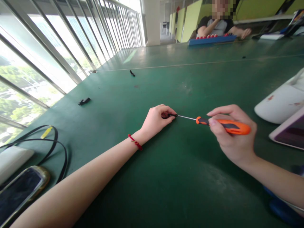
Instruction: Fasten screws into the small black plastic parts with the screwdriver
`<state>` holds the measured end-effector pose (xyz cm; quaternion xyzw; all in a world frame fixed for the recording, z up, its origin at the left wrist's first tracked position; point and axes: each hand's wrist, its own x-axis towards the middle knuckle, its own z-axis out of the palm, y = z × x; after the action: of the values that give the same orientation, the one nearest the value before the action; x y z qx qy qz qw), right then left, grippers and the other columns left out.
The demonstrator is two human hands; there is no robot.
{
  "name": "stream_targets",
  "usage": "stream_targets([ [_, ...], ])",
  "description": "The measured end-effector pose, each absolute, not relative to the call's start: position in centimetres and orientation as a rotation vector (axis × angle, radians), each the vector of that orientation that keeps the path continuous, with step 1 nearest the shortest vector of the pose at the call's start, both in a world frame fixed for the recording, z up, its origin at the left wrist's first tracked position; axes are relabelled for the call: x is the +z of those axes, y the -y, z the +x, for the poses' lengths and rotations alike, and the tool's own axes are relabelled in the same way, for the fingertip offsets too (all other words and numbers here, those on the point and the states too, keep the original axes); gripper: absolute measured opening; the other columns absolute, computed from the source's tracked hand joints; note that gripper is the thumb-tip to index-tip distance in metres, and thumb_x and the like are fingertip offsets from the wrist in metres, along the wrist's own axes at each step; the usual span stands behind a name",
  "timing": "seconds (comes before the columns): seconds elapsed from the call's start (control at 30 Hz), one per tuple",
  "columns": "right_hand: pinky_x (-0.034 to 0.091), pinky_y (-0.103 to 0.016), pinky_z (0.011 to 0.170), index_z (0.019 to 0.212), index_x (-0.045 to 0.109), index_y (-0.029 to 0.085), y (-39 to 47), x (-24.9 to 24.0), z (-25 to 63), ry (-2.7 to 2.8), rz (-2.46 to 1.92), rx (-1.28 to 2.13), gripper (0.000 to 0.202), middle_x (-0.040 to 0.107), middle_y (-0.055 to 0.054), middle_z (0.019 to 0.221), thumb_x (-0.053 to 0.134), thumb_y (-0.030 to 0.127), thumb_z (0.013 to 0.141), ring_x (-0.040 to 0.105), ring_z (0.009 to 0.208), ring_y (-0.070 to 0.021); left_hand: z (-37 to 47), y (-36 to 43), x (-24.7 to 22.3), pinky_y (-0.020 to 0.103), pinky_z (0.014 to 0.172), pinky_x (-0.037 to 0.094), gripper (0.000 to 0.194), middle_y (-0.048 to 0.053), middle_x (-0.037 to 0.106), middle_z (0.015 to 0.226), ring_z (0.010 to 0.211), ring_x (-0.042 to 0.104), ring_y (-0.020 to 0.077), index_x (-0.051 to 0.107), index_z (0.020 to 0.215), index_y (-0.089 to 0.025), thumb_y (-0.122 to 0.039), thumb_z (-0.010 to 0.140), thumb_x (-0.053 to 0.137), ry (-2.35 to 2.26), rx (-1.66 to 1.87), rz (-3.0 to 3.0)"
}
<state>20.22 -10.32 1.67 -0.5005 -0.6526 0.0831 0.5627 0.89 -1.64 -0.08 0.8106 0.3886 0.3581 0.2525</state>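
My left hand (159,117), with a red cord bracelet (135,142) at the wrist, pinches a small black part (171,115) low over the green table (152,177). Most of that part is covered by the fingers, so its kind cannot be made out. To the right, my right hand (234,136) is closed around the orange and black handle of a screwdriver (234,126). Its thin shaft lies nearly level and points left, with the tip meeting the right end of the black part.
Small black pieces lie at the left (84,101) and further back (132,73). A phone (22,190), white box (14,161) and black cable (57,136) are at lower left. White containers stand at right. Across the table a person sits behind a blue tray (211,40). Railings (78,41) border the left.
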Motion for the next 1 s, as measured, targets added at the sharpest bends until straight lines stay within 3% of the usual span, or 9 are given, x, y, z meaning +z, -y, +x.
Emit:
stream_targets([
  [0.1,0.047,-0.033,0.06,0.09,0.054,0.026,10.19,1.51,20.26,1.489,-1.083,0.227,0.02,0.056,-0.003,0.085,0.063,0.021,0.073,0.057,0.068,-0.0161,0.98,1.82,-0.1,0.022,0.065,0.049,0.01,0.002,0.064,0.079,0.066,0.057,0.0091,0.069,0.081,-0.016,-0.015,0.074,0.062,-1.074,0.996,2.231],
  [0.17,0.045,-0.033,0.055,0.098,0.052,0.027,10.22,1.46,20.31,1.491,-1.032,0.33,0.026,0.053,-0.001,0.077,0.062,0.024,0.074,0.054,0.063,-0.0156,1.04,1.92,-0.1,0.022,0.064,0.049,0.008,0.002,0.064,0.079,0.065,0.056,0.0091,0.068,0.078,-0.016,-0.014,0.074,0.061,-1.077,1.006,2.25],
  [0.3,0.036,-0.031,0.045,0.085,0.056,0.026,10.6,1.61,20.26,1.561,-1.133,0.321,0.008,0.05,0.002,0.057,0.059,0.031,0.079,0.047,0.048,-0.0133,1.07,1.94,-0.13,0.022,0.064,0.049,0.008,0.002,0.065,0.079,0.065,0.056,0.0093,0.068,0.076,-0.015,-0.013,0.073,0.061,-1.059,1.013,2.263],
  [0.4,0.044,-0.032,0.053,0.085,0.056,0.028,10.64,1.67,20.18,1.541,-1.147,0.216,0.009,0.055,-0.001,0.071,0.061,0.028,0.077,0.055,0.06,-0.0159,1.05,1.85,-0.14,0.022,0.064,0.048,0.006,0.002,0.064,0.077,0.065,0.056,0.0094,0.066,0.075,-0.014,-0.014,0.072,0.062,-1.053,1.021,2.268],
  [0.53,0.048,-0.034,0.06,0.102,0.052,0.027,10.25,1.5,20.23,1.512,-0.963,0.269,0.033,0.053,-0.002,0.083,0.065,0.025,0.072,0.055,0.067,-0.0166,1.08,1.85,-0.04,0.021,0.062,0.047,0.004,0.001,0.062,0.073,0.064,0.055,0.0094,0.064,0.071,-0.014,-0.012,0.07,0.061,-1.068,1.013,2.286],
  [0.67,0.039,-0.027,0.043,0.086,0.058,0.024,10.27,1.47,20.24,1.596,-1.054,0.23,0.011,0.053,0.002,0.063,0.06,0.03,0.077,0.049,0.051,-0.0117,1.14,1.91,0.1,0.021,0.063,0.046,0.005,0.001,0.062,0.074,0.064,0.055,0.0091,0.063,0.069,-0.014,-0.01,0.068,0.059,-1.061,1.006,2.289],
  [0.73,0.041,-0.027,0.045,0.081,0.06,0.024,10.27,1.42,20.26,1.581,-1.084,0.162,0.005,0.055,0.001,0.067,0.061,0.027,0.077,0.051,0.053,-0.0113,1.14,1.91,0.12,0.021,0.063,0.046,0.005,0.001,0.061,0.073,0.064,0.055,0.0089,0.062,0.069,-0.014,-0.01,0.068,0.06,-1.063,1.006,2.291],
  [0.87,0.05,-0.032,0.061,0.103,0.057,0.026,10.02,1.2,20.42,1.509,-0.925,0.194,0.037,0.055,-0.002,0.086,0.067,0.019,0.068,0.057,0.069,-0.0154,1.11,1.89,0.11,0.021,0.064,0.046,0.005,0.001,0.061,0.073,0.065,0.055,0.0093,0.062,0.07,-0.014,-0.01,0.068,0.06,-1.063,0.989,2.29],
  [1.0,0.042,-0.029,0.046,0.095,0.059,0.026,10.26,1.31,20.42,1.611,-1.01,0.234,0.021,0.052,0.002,0.063,0.063,0.026,0.074,0.05,0.052,-0.0128,1.08,1.86,0.1,0.021,0.064,0.047,0.005,0.001,0.062,0.075,0.066,0.056,0.0099,0.062,0.07,-0.014,-0.011,0.069,0.059,-1.055,0.983,2.29],
])
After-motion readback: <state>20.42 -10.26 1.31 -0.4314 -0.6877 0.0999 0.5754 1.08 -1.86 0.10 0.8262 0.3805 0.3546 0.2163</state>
